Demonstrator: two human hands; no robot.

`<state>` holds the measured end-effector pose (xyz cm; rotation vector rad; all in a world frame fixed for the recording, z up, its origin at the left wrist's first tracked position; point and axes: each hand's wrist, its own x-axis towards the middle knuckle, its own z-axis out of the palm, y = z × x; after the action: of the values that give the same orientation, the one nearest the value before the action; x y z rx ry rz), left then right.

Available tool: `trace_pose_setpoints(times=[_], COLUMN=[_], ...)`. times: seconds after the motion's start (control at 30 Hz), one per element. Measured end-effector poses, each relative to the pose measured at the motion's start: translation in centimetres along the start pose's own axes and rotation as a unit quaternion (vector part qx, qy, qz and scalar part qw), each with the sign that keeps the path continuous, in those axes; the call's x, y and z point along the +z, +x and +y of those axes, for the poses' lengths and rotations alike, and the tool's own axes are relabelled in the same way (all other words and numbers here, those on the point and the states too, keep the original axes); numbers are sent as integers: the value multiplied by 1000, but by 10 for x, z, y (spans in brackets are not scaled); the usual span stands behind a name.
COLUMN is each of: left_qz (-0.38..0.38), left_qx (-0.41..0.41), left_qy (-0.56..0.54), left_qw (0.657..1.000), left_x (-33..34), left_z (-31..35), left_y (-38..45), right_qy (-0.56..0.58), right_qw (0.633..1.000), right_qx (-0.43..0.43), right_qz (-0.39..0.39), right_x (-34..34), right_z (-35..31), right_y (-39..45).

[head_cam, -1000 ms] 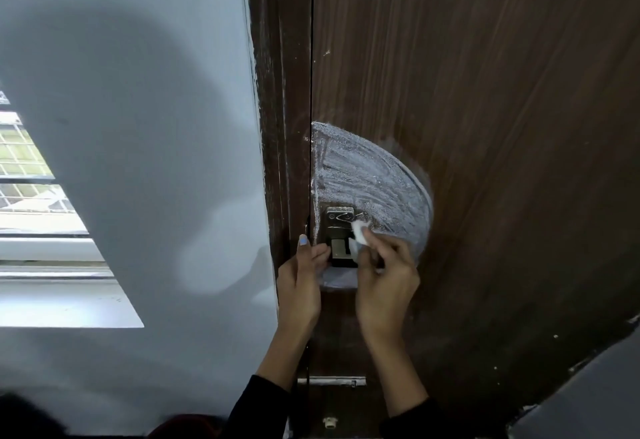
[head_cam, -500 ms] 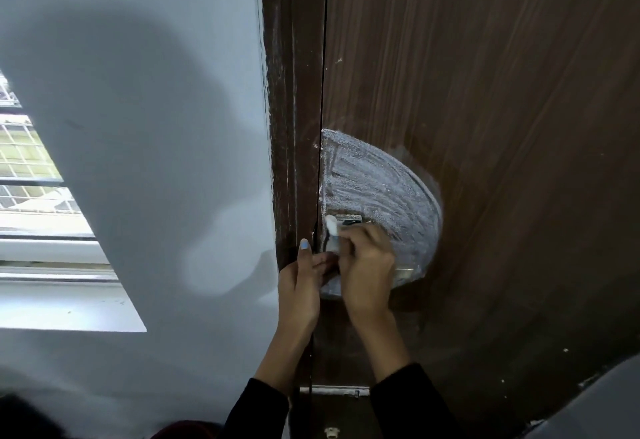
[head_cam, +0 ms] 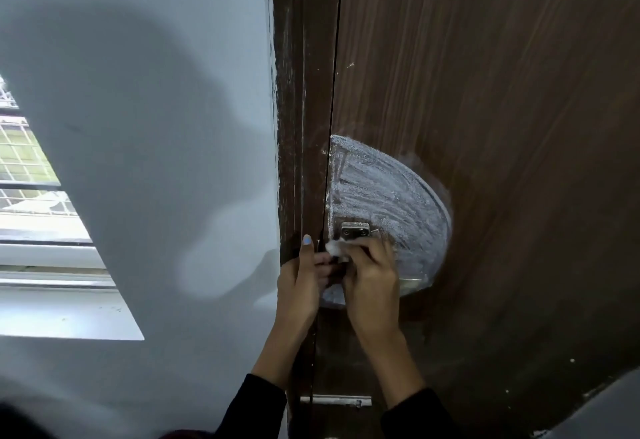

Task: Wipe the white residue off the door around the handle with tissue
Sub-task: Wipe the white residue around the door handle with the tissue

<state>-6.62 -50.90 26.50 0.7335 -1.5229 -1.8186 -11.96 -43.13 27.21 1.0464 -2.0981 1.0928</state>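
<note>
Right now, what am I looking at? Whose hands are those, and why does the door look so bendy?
There is no robot here. A person wears a camera on their head, and it looks down at their own two hands, so you see what they see. The wide lens makes straight things look curved; that is why the brown door seems to bend.

The left hand rests at the edge of the door, one fingertip painted light blue. The right hand pinches a small white tissue and presses it against the door just below the metal handle plate.

The big chalky half-circle is the white residue the person is wiping off. Most of it is still there.

On the left are a pale wall and a window.
</note>
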Motion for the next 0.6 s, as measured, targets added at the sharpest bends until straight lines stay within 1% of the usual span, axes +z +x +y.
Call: trace_pose_setpoints(times=[0.1, 0.17, 0.2, 0.27, 0.33, 0.5, 0.6], left_qz=[4, 16, 20, 21, 15, 13, 20], left_qx=[5, 16, 22, 35, 47, 88, 116], left_qy=[7, 8, 7, 10, 18, 45, 74], left_qw=[1000, 1000, 1000, 999, 999, 995, 990], left_x=[1, 2, 2, 3, 5, 10, 8], left_z=[2, 1, 1, 1, 1, 2, 4], left_y=[3, 5, 5, 6, 6, 2, -1], right_qy=[1, 8, 5, -8, -15, -28, -42], right_qw=[999, 998, 998, 999, 998, 999, 999], right_qx=[36, 28, 11, -37, -57, 18, 7], right_qz=[40, 59, 55, 21, -6, 27, 4], right_x=[-4, -2, 0, 2, -1, -10, -4], right_z=[9, 5, 2, -2, 0, 9, -3], right_y=[-3, 4, 8, 13, 14, 11, 17])
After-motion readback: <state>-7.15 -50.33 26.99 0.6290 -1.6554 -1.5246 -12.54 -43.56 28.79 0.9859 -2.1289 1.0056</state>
